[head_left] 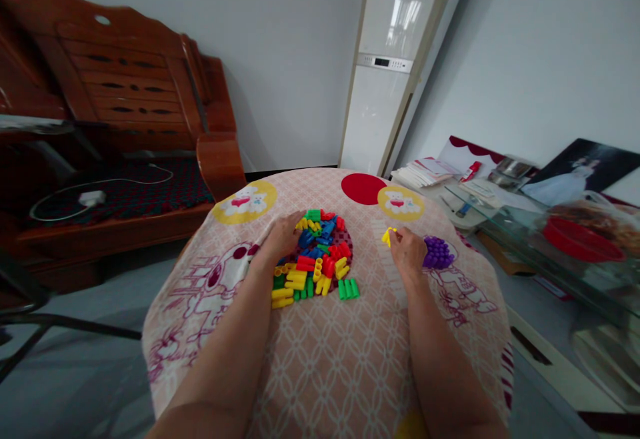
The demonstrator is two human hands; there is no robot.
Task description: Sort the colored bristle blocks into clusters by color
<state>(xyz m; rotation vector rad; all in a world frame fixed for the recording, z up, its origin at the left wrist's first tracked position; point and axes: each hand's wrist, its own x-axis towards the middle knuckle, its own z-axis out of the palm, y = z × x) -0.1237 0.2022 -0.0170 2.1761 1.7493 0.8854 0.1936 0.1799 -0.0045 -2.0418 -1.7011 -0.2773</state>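
Note:
A pile of plastic building blocks (311,263) in red, yellow, green and blue lies on the cloth-covered table (330,359). The blocks look like short tubes joined side by side. At the pile's upper left edge rests my left hand (284,235), fingers stretched toward some yellow pieces and partly hidden. My right hand (407,252) is pinched on a yellow block (388,235), out to the right of the pile. Just right of that hand sits a tight cluster of purple blocks (438,253). One green block (349,289) lies at the pile's lower right.
A wooden bench (125,85) with a white charger (92,197) and cable stands at the left. Behind the table rises a tall white air conditioner (377,105). On the right, a glass-topped stand (525,232) carries papers, a red basin (583,239) and a photo (585,175).

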